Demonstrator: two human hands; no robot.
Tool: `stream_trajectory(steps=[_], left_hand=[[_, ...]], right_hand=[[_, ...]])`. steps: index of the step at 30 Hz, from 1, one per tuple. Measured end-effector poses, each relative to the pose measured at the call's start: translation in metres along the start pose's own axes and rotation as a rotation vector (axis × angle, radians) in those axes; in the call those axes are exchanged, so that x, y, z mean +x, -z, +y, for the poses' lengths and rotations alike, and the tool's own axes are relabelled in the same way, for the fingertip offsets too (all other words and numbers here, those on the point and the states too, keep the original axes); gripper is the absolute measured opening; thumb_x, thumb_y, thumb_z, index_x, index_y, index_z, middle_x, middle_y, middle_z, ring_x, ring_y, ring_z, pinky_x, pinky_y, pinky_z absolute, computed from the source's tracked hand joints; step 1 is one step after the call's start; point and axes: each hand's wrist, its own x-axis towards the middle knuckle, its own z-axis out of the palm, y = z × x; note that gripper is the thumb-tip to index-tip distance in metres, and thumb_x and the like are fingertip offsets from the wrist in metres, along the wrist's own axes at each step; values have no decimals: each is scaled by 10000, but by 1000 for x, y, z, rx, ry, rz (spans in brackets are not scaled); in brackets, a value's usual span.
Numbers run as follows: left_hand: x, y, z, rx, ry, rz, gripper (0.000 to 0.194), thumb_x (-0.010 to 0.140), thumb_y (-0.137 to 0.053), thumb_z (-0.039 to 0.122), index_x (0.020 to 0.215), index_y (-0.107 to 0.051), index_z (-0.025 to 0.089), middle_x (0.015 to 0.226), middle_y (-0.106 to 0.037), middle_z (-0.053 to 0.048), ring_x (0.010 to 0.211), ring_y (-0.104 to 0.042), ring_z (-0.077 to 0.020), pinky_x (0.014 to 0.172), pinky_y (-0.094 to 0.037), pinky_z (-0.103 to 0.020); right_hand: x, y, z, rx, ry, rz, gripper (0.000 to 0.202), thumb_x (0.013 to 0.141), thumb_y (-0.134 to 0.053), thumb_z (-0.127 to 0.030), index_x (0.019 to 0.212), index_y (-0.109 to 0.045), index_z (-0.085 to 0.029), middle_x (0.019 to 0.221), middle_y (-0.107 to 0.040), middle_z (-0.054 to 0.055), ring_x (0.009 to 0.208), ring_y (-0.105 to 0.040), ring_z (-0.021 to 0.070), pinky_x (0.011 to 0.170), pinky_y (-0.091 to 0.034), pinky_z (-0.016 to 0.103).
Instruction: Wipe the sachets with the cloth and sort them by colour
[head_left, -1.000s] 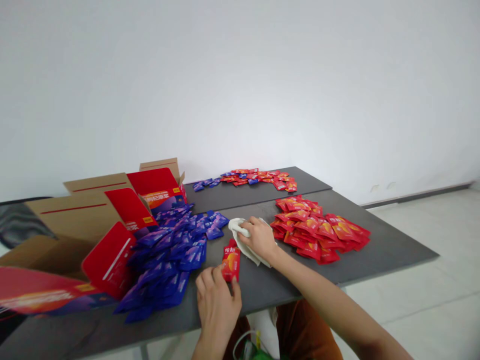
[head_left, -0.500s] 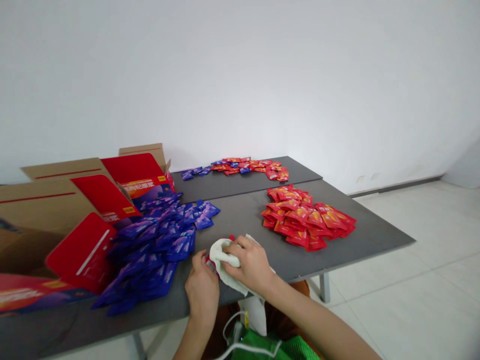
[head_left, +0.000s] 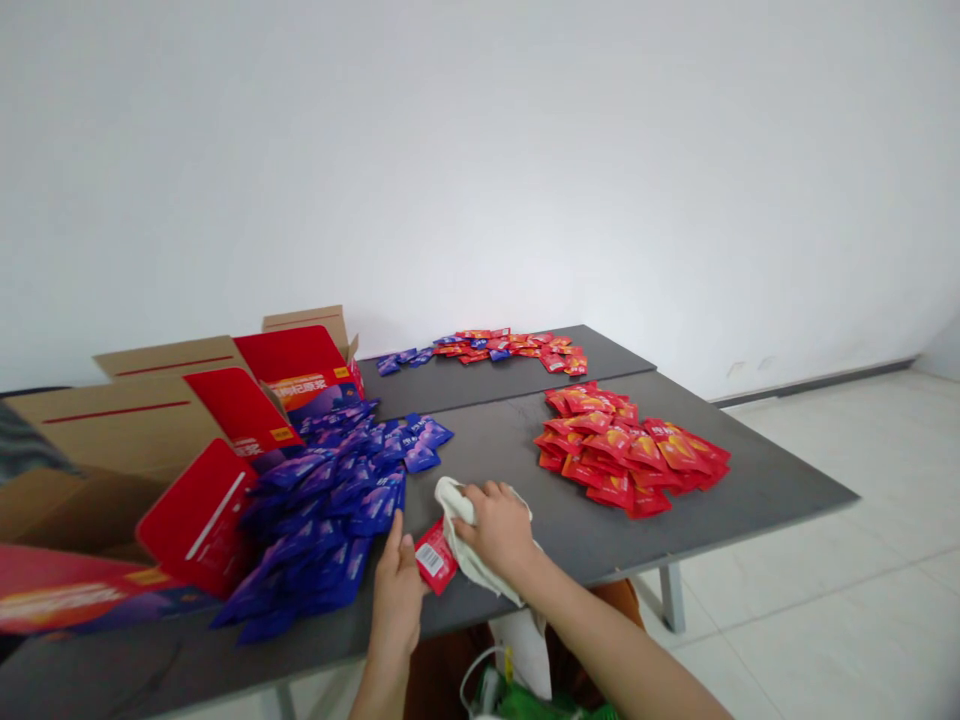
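You have a red packet (head_left: 435, 556) tilted up off the near edge of the grey table (head_left: 750, 490), back side with its white label toward you, likely so the cloth can reach it. Your left hand (head_left: 395, 600) pinches its lower edge, fingers closed on it. Your right hand (head_left: 495, 528) is curled around a bunched white cloth (head_left: 459, 520), pressing it against the packet's upper side. A blue packet pile (head_left: 337, 500) lies just left; a red pile (head_left: 630, 450) sits well apart on the right.
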Motion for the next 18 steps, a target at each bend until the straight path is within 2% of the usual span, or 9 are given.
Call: stream_trajectory(steps=[2, 3, 5, 8, 11, 15, 18], left_hand=[[-3, -3, 4, -57, 130, 50, 611, 907, -497, 306, 1477, -298, 211, 1170, -643, -150, 791, -695, -171, 682, -546, -319], [-4, -4, 6, -82, 163, 55, 617, 893, -512, 289, 1469, -312, 197, 1147, -652, -152, 767, -695, -167, 672, -545, -316], [-6, -5, 9, -128, 128, 1, 616, 821, -590, 292, 1401, -423, 166, 1091, -677, -134, 770, -693, -174, 680, -541, -301], [-10, -5, 10, -188, 9, -78, 547, 674, -706, 367, 1161, -625, 132, 990, -711, -88, 816, -686, -201, 711, -534, -282], [-13, -3, 9, -198, -16, -112, 497, 639, -717, 384, 1056, -670, 118, 950, -721, -87, 830, -683, -221, 727, -531, -295], [-12, -3, 9, -149, -60, -192, 482, 663, -709, 353, 1082, -688, 117, 968, -723, -112, 886, -675, -236, 772, -523, -313], [-9, -2, 12, -121, -40, -247, 520, 652, -734, 365, 1109, -684, 125, 959, -727, -107, 897, -672, -244, 778, -524, -323]], right_hand=[[-2, 2, -1, -28, -61, 12, 355, 873, -540, -490, 1158, -579, -281, 1029, -605, 76, 998, -545, 246, 831, -406, 353], [-5, 2, -4, -20, -34, 12, 341, 879, -532, -476, 1157, -575, -282, 1031, -602, 74, 989, -547, 243, 830, -407, 353], [-15, 0, -15, 25, 113, -7, 340, 865, -549, -471, 1153, -564, -291, 1044, -592, 59, 971, -546, 233, 821, -411, 346], [-31, -6, -33, 78, 295, -38, 355, 821, -602, -479, 1111, -561, -278, 1069, -579, 49, 976, -530, 232, 815, -419, 345], [-34, -10, -38, 97, 222, -19, 374, 811, -614, -518, 1092, -561, -277, 1063, -574, 47, 990, -525, 235, 810, -425, 345], [-22, -11, -32, 84, 68, -8, 437, 783, -610, -605, 1064, -583, -271, 1049, -589, 52, 986, -550, 242, 787, -437, 343], [-11, -7, -26, 75, 47, -56, 483, 779, -576, -659, 1063, -606, -270, 1051, -616, 57, 996, -570, 252, 790, -439, 347]])
